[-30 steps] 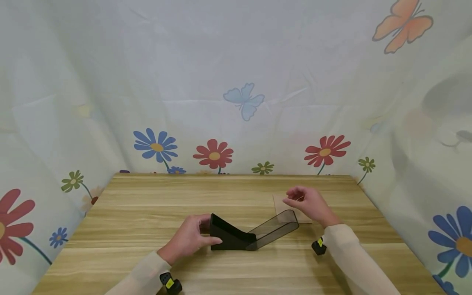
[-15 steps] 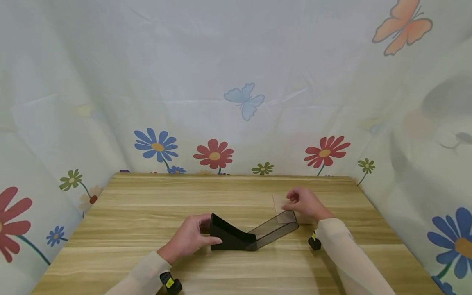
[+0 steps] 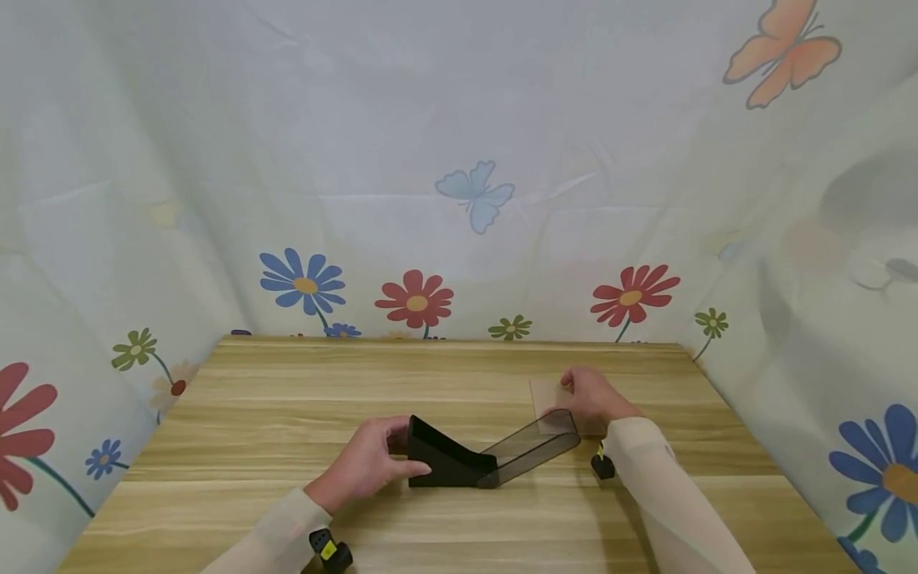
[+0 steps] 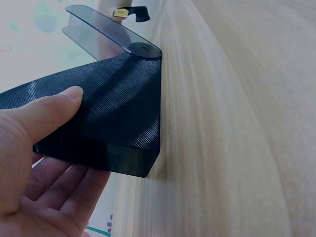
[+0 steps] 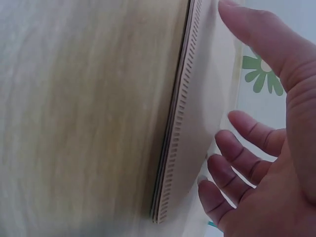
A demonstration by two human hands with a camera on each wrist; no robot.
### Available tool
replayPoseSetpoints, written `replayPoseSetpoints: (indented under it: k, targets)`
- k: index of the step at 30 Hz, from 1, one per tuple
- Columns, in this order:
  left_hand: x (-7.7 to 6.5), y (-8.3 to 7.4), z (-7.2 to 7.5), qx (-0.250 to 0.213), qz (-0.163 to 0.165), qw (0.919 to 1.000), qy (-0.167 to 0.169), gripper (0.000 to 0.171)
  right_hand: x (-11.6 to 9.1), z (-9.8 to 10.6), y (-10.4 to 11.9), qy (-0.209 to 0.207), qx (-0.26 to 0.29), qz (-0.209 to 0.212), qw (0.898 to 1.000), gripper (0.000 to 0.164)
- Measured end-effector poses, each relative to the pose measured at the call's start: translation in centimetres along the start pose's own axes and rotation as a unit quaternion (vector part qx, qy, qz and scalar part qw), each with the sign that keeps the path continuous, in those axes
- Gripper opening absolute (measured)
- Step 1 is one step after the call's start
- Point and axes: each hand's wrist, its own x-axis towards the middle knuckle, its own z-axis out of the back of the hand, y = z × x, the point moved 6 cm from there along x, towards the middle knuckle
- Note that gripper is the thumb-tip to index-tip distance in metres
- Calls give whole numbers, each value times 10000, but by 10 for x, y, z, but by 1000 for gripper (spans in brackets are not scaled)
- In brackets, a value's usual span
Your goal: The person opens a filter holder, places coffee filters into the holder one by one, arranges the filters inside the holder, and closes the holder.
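My left hand (image 3: 364,462) grips the tall end of a black wedge-shaped box (image 3: 446,461), thumb on the near side and fingers behind it. Its ribbed side (image 4: 118,103) fills much of the left wrist view. A smoky see-through flip lid (image 3: 529,448) is swung out to the right from the box's low end. Beyond the lid lies a thin stack of light-brown square sheets (image 3: 543,393) with a notched edge. Over that stack hovers my right hand (image 3: 594,396), its fingers loosely curved. In the right wrist view the thumb (image 5: 256,22) reaches over the sheets' surface.
A wood-grain table (image 3: 323,375) carries everything. Behind it and at both sides hangs a white cloth (image 3: 344,119) printed with flowers and butterflies. Each wrist wears a small black camera, such as the right one (image 3: 602,462).
My right hand has come down and slightly nearer, over the stack of sheets, and its fingers have drawn in a little. The left hand and the box have stayed put.
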Motion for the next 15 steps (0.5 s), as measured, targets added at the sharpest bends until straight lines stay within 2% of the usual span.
replayPoseSetpoints:
  k: [3,10,15]
  targets:
    - [0,0,0,8,-27,10000,-15,32,0,0,0,23,-153,-72,9999,74]
    - [-1,1,1,-18,1,10000,-22,33,1,-3,-3,198,11,-356,9992,75]
    - [-1,0,0,-77,22,10000,1,33,1,-3,-4,237,13,-389,9990,74]
